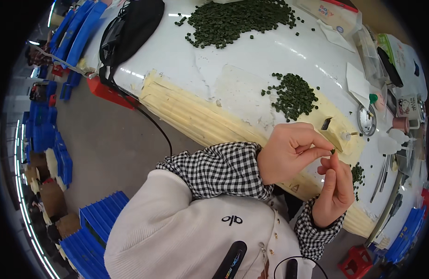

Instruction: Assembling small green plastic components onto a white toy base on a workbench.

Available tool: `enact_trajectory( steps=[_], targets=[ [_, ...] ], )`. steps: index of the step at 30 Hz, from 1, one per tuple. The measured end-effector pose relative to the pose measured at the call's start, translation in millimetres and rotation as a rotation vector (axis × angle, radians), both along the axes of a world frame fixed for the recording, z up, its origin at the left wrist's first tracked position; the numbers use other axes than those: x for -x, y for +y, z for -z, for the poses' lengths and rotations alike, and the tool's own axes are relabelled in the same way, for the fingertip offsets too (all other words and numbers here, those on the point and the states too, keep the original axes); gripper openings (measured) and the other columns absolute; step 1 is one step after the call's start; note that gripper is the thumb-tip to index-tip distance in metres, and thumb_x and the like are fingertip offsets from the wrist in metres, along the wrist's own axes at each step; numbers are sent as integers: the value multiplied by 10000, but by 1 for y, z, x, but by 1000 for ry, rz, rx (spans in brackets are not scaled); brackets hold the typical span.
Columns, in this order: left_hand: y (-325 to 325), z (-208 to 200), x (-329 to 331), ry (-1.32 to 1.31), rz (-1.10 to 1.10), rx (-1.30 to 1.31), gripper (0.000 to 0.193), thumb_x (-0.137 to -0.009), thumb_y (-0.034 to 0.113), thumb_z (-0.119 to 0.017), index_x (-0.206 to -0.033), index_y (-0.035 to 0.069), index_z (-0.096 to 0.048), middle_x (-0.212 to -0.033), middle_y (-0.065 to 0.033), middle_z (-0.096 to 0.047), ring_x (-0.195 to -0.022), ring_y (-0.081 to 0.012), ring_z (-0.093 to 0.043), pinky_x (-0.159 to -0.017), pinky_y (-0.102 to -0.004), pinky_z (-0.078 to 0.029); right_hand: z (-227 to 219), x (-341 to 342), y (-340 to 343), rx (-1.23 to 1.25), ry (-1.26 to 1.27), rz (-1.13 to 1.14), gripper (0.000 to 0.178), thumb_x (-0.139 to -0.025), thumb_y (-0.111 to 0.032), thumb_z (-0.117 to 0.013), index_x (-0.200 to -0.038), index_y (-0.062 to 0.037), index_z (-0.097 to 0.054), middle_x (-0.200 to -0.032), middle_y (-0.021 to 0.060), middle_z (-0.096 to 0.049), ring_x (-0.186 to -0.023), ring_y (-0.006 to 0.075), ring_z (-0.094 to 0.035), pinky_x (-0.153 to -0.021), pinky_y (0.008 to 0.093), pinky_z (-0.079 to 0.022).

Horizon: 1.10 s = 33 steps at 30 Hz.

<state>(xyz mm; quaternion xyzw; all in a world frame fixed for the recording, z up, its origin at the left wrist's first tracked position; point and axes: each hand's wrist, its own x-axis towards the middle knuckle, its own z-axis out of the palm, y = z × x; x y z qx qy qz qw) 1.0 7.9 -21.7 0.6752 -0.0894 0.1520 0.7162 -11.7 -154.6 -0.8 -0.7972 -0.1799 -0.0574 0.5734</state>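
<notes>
My left hand (291,151) is closed in a pinch, with a small dark green piece (333,151) between thumb and forefinger. Just below it, my right hand (334,190) is closed, its fingers curled and its raised forefinger tip meeting that piece. Whether the right fingers hold anything else is hidden. Beyond both hands stands a yellow tape-covered block (335,132) with a short pin on its right side. A small heap of dark green pieces (296,96) lies behind my left hand. More such pieces (357,174) are scattered right of my right hand.
A large heap of green pieces (237,21) covers the far tabletop. Yellow padding (200,111) lines the near edge. On the right are a round metal dish (366,120), tweezers (381,179), white bottles (389,143) and a pink cup (401,123). A black bag (138,32) lies far left.
</notes>
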Motion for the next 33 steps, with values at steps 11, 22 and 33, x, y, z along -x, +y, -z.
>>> enact_trajectory(
  steps=[11, 22, 33],
  targets=[
    [0, -4, 1, 22, 13, 39, 161, -797, 19, -725, -952, 59, -731, -598, 31, -440, -528, -59, -345, -485, -229, -284, 1, -2, -2, 25, -81, 6, 298, -925, 11, -515, -1203, 25, -620, -950, 149, -639, -797, 183, -613, -725, 278, -500],
    [-2, 0, 2, 22, 44, 71, 148, -800, 29, -727, -946, 57, -728, -581, 18, -428, -538, -76, -372, -490, -242, -296, 6, 3, -2, 46, -113, 14, 306, -921, 23, -516, -1211, 26, -613, -951, 149, -635, -767, 178, -621, -705, 268, -505],
    [26, -7, 4, 50, 65, -212, 162, -780, 27, -740, -938, 51, -717, -583, 18, -422, -511, -70, -322, -472, -241, -264, 1, 0, -20, 82, -81, 180, 232, -902, 39, -541, -1112, 57, -640, -921, 148, -657, -782, 184, -610, -737, 281, -488]
  ],
)
